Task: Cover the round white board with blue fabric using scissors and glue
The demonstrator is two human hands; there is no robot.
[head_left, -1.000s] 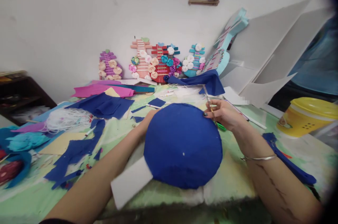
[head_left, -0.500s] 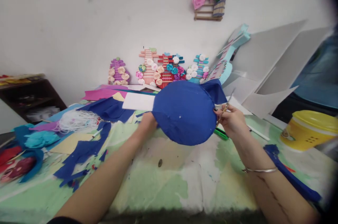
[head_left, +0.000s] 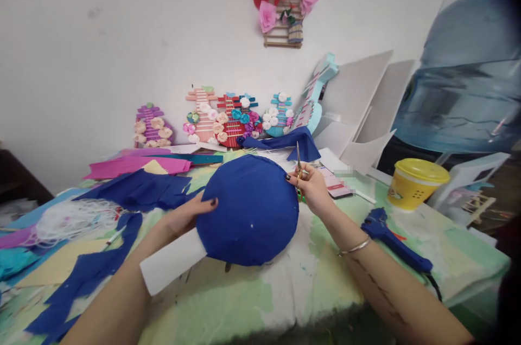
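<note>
A round piece covered in blue material (head_left: 248, 212), with a white strip (head_left: 175, 262) sticking out at its lower left, is held above the table. My left hand (head_left: 191, 212) grips its left edge, thumb on top and the other fingers hidden beneath. At the right edge, my right hand (head_left: 312, 185) is closed round small gold scissors (head_left: 299, 163), whose blades point up and away; its fingertips touch the blue rim.
A blue glue gun (head_left: 396, 239) and a yellow tub (head_left: 417, 185) stand right. Blue scraps (head_left: 138, 187) and white string (head_left: 77, 217) lie left. Decorated instrument shapes (head_left: 234, 122) lean on the wall, near white boards (head_left: 362, 95).
The round piece has turned, so its white strip now points to the lower left. My left thumb shows on top of it. The view has swung right.
</note>
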